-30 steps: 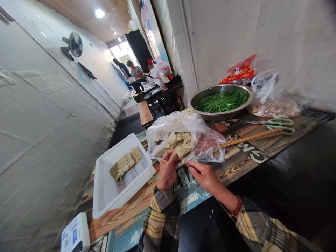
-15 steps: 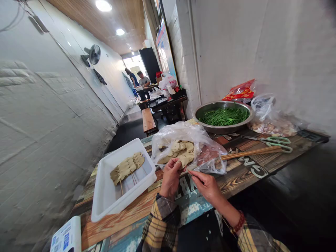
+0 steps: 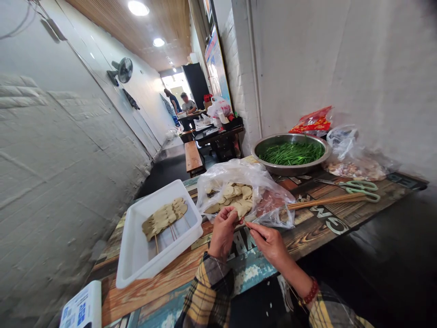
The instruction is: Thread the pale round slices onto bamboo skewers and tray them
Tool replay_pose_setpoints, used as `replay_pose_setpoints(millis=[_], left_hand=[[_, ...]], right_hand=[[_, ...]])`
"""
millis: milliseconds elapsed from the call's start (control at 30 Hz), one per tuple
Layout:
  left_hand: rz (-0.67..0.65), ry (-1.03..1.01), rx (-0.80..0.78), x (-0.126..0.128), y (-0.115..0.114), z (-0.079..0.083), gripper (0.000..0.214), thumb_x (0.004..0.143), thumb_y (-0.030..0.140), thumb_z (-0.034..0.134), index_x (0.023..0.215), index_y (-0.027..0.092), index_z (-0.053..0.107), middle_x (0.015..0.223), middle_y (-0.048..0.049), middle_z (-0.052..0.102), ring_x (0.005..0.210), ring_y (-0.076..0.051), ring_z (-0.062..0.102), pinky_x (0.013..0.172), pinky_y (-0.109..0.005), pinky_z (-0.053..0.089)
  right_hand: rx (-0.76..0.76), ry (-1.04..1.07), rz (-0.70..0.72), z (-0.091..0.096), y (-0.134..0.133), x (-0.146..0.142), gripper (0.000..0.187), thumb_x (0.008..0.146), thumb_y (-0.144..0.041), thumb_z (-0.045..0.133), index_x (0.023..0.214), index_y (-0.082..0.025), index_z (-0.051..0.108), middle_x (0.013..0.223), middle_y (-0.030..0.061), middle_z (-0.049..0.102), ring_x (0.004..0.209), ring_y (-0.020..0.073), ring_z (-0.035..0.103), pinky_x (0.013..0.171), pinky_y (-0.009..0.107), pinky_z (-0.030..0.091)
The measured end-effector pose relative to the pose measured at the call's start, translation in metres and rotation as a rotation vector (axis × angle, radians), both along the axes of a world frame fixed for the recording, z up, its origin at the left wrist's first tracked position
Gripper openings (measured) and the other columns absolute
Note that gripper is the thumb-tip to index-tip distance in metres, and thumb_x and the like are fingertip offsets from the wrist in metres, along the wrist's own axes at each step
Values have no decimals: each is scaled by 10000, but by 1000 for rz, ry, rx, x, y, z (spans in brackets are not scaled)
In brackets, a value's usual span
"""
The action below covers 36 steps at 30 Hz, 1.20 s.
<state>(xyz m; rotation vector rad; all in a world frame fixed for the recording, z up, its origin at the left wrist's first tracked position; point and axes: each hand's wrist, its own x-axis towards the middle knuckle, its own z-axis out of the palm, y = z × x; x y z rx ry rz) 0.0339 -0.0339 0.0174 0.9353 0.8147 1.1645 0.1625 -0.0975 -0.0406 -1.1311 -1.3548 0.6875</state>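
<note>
My left hand (image 3: 222,233) is closed in a pinch on a thin beige slice, mostly hidden by the fingers. My right hand (image 3: 269,243) pinches a thin wooden skewer (image 3: 246,223), whose tip meets the slice at my left fingertips. Just beyond both hands lies an open clear plastic bag (image 3: 232,169), with many loose round beige slices (image 3: 235,193) and some pinkish-brown ones (image 3: 271,201) at its right. Left of my hands stands a white plastic tray (image 3: 124,248) holding beige slices threaded on skewers (image 3: 165,216), laid side by side.
A bundle of wooden skewers (image 3: 324,199) lies beside green-handled scissors (image 3: 362,185). Behind stand a metal basin (image 3: 290,170) of green chives (image 3: 293,152), a red packet (image 3: 312,121) and a bag of pale pieces (image 3: 358,169). A white box (image 3: 82,305) sits lower left. Two people are far back.
My hands keep almost the same pose, with the skewer and slice still together. The view has shifted very slightly; nothing else has visibly moved.
</note>
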Motion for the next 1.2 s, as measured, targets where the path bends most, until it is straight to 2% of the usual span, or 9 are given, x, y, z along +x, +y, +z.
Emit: replay_pose_setpoints(millis=[167, 500, 700, 900, 1200], left_hand=[[19, 37, 32, 1, 0, -3, 274, 670, 314, 769, 786, 151, 582, 662, 25, 582, 564, -80, 528, 584, -217, 435], [5, 68, 29, 3, -2, -6, 292, 668, 355, 768, 785, 156, 590, 673, 23, 573, 565, -84, 526, 588, -226, 447], [36, 38, 15, 2, -1, -9, 300, 649, 354, 781, 783, 153, 602, 684, 22, 566, 590, -84, 510, 607, -227, 452], [39, 27, 38, 2, 0, -9, 284, 668, 344, 767, 792, 148, 602, 661, 24, 558, 579, -80, 495, 604, -221, 435], [41, 21, 50, 1, 1, -11, 278, 669, 343, 768, 797, 150, 614, 664, 29, 569, 577, -79, 503, 603, -217, 426]], right_hand=[[1, -7, -15, 1, 1, 0, 309, 884, -279, 532, 1105, -212, 737, 850, 49, 769, 826, 235, 723, 672, 316, 597], [2, -20, -37, -3, 3, 0, 313, 897, -307, 519, 1103, -213, 735, 797, 50, 759, 755, 219, 716, 643, 301, 586], [10, -36, -15, 0, 3, 1, 322, 902, -271, 505, 1132, -209, 722, 870, 57, 769, 843, 234, 722, 729, 331, 597], [13, -42, 11, 0, 3, 1, 337, 911, -255, 495, 1179, -207, 694, 1118, 79, 726, 1037, 248, 679, 939, 408, 526], [-2, -55, 50, 2, 2, 2, 376, 920, -253, 453, 1228, -201, 661, 1171, 76, 703, 1099, 236, 647, 967, 394, 506]])
